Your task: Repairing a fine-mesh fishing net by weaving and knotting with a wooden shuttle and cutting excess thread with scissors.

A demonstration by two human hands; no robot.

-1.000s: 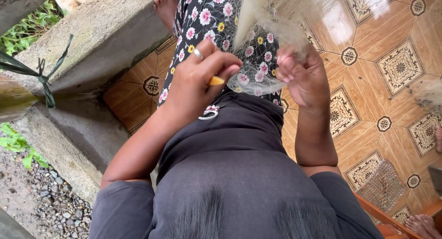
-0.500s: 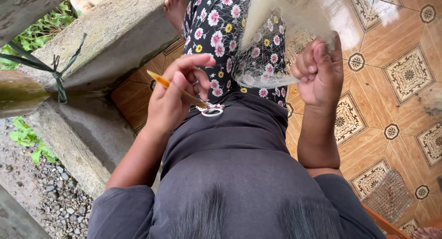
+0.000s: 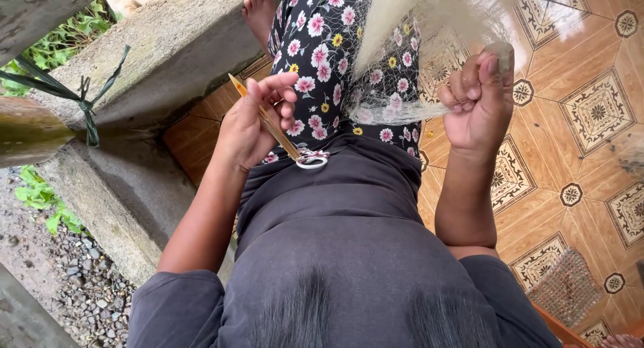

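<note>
My left hand [image 3: 247, 132] holds a thin yellow netting needle [image 3: 267, 119] slantwise, its point up and to the left, over my lap. My right hand [image 3: 477, 105] is closed in a fist on a bunch of fine pale fishing net [image 3: 429, 46], which hangs from above across my floral trousers [image 3: 322, 46]. A small white-handled tool, perhaps scissors [image 3: 312, 162], lies on my lap at the hem of my dark grey shirt [image 3: 349, 241], just below the needle's lower end. The two hands are well apart.
A rough concrete ledge [image 3: 134, 60] runs along my left, with a green cord [image 3: 84, 100] tied round a post. Gravel [image 3: 80, 281] and weeds lie below it. Patterned orange floor tiles [image 3: 590, 120] spread to the right. My bare foot [image 3: 258, 9] shows at the top.
My left hand has drawn the needle away from the net, out to the left. My right hand has lifted and closed tighter on the net.
</note>
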